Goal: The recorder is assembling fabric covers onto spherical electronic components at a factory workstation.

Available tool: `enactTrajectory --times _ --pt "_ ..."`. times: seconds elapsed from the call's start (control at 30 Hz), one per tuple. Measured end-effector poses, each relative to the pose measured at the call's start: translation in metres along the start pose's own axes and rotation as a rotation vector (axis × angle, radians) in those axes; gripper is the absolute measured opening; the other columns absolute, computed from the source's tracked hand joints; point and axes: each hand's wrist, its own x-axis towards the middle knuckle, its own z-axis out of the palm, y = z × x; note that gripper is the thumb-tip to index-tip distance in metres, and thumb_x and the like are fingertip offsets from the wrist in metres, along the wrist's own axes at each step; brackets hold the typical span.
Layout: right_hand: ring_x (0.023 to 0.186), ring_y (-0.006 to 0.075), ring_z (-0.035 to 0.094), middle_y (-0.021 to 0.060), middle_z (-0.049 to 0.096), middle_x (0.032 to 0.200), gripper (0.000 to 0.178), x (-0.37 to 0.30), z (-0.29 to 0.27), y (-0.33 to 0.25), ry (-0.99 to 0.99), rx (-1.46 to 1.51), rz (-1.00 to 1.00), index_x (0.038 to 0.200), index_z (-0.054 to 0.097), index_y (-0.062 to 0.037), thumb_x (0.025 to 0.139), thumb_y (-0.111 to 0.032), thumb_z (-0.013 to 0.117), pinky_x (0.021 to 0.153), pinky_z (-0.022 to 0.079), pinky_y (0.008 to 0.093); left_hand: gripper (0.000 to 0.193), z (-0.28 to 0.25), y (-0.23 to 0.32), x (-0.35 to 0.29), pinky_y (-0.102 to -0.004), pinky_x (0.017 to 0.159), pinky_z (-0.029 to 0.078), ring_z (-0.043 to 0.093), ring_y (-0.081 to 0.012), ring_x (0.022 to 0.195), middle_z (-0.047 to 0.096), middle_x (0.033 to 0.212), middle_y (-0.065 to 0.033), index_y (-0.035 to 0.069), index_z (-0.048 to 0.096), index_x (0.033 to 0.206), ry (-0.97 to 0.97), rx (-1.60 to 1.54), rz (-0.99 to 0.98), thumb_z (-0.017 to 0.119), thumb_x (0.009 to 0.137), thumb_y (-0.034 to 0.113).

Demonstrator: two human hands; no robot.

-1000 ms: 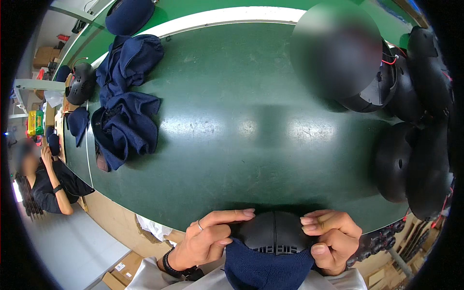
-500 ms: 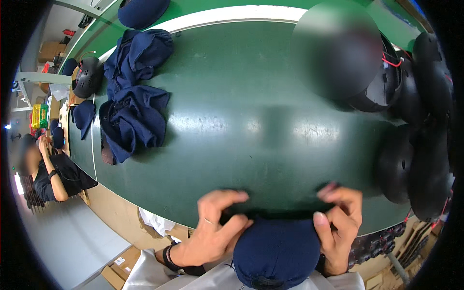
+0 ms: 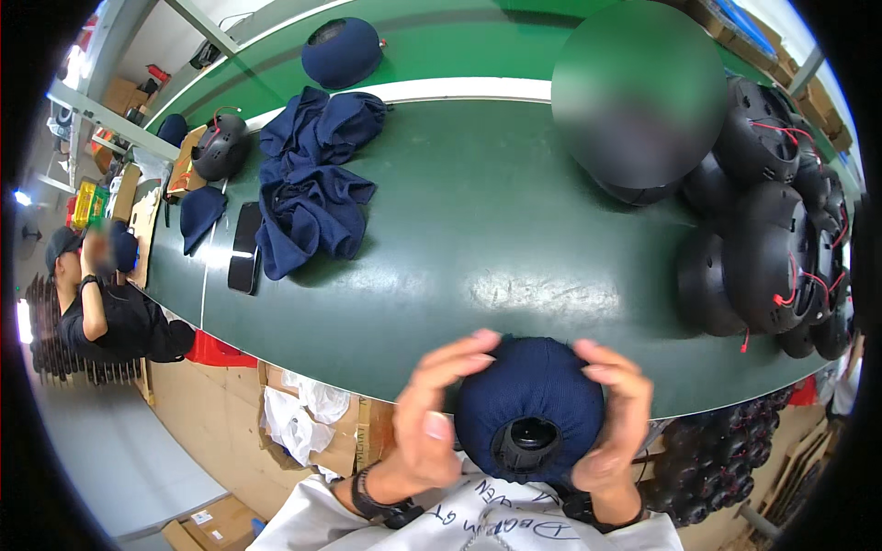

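Green workbench, both hands, left and right, gripping a navy fabric-covered helmet

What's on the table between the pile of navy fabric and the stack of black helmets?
In the head view, bare green table separates the navy fabric pile from the black helmets.
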Motion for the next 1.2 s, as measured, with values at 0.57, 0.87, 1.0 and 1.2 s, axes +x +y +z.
enactTrajectory --times 0.57,0.87,1.0,1.2 --pt "0.122 0.0355 0.064 0.0268 0.066 0.129 0.076 -0.007 0.001 0.012 -0.076 0.08 0.054 0.133 0.056 0.0118 0.103 -0.054 0.035 0.106 0.046 0.0416 0.076 0.002 -0.018 -0.008 -0.0401 0.112 0.043 0.058 -0.0295 0.131 0.06 0.141 -0.0219 -0.009 0.056 0.138 -0.146 -0.049 -0.143 0.023 0.107 0.052" --pt "0.135 0.0373 0.054 0.0281 0.06 0.139 0.055 -0.005 -0.012 -0.01 -0.154 -0.316 0.144 0.137 0.057 0.006 0.109 -0.034 0.032 0.118 0.035 0.0426 0.065 -0.01 0.0 -0.004 -0.0387 0.112 0.043 0.061 -0.0295 0.128 0.065 0.134 -0.022 -0.009 0.055 0.138 -0.229 0.137 -0.145 0.021 0.111 0.039" --pt "0.136 0.0357 0.054 0.0252 0.065 0.131 0.058 0.003 -0.007 -0.022 -0.073 -0.055 -0.075 0.131 0.063 0.0053 0.109 -0.036 0.029 0.118 0.035 0.0409 0.061 -0.005 0.002 -0.006 -0.0421 0.115 0.039 0.054 -0.0343 0.136 0.059 0.14 -0.0258 -0.009 0.053 0.14 -0.146 0.071 0.067 0.025 0.11 0.035" --pt "0.124 0.0376 0.063 0.0226 0.069 0.127 0.055 0.024 0.003 -0.018 -0.251 0.119 -0.092 0.119 0.069 0.0066 0.107 -0.035 0.035 0.108 0.046 0.043 0.056 0.011 -0.002 -0.013 -0.0457 0.113 0.042 0.058 -0.0421 0.13 0.062 0.136 -0.0267 -0.008 0.059 0.135 -0.062 0.189 0.217 0.032 0.106 0.031"
